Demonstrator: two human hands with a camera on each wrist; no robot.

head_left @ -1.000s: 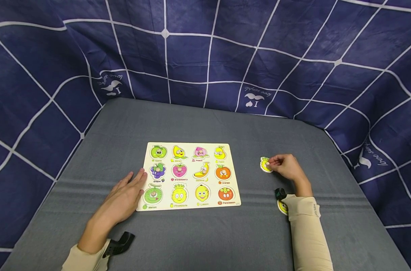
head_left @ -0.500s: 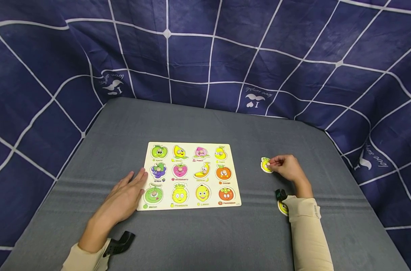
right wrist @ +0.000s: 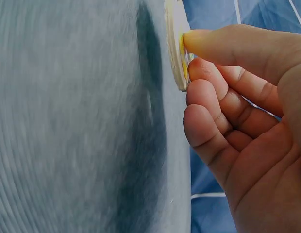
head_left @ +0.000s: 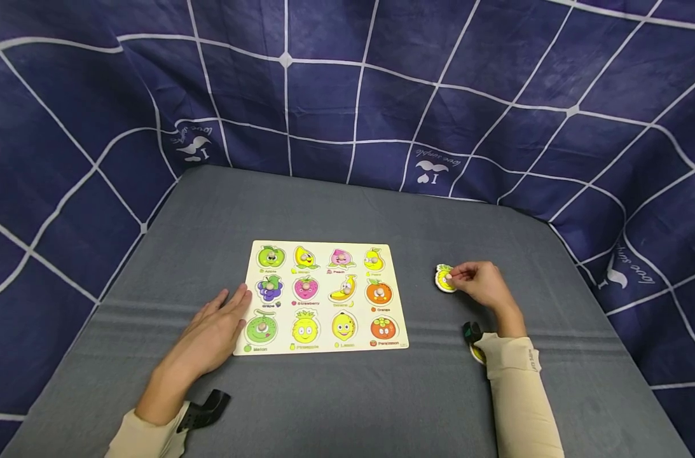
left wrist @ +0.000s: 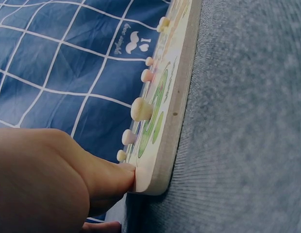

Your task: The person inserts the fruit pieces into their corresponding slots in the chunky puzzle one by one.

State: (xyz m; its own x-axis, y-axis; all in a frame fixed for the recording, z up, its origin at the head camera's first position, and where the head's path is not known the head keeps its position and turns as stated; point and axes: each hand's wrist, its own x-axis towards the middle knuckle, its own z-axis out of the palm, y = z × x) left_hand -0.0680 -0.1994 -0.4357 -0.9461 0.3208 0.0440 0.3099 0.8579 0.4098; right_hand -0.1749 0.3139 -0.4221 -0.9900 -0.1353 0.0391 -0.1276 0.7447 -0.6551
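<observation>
My right hand (head_left: 484, 285) pinches a yellow pineapple puzzle piece (head_left: 444, 278) to the right of the board. In the right wrist view this piece (right wrist: 176, 46) stands off the grey cloth, with a shadow beside it. A cream fruit puzzle board (head_left: 321, 346) lies flat in the middle of the head view, showing rows of named fruits. Most carry small knobs; pineapple, lemon and persimmon show flat pictures. With fingers extended, my left hand (head_left: 206, 334) rests at the board's left edge, its thumb touching the corner in the left wrist view.
Another round yellow piece (head_left: 478, 353) lies partly hidden under the right wrist camera (head_left: 471, 334). Grey cloth (head_left: 347, 407) covers the table. A navy curtain with white lines (head_left: 324, 95) hangs around its back and sides.
The pineapple piece has shifted slightly left with my right hand and appears raised from the cloth. My left hand keeps its place on the board's edge.
</observation>
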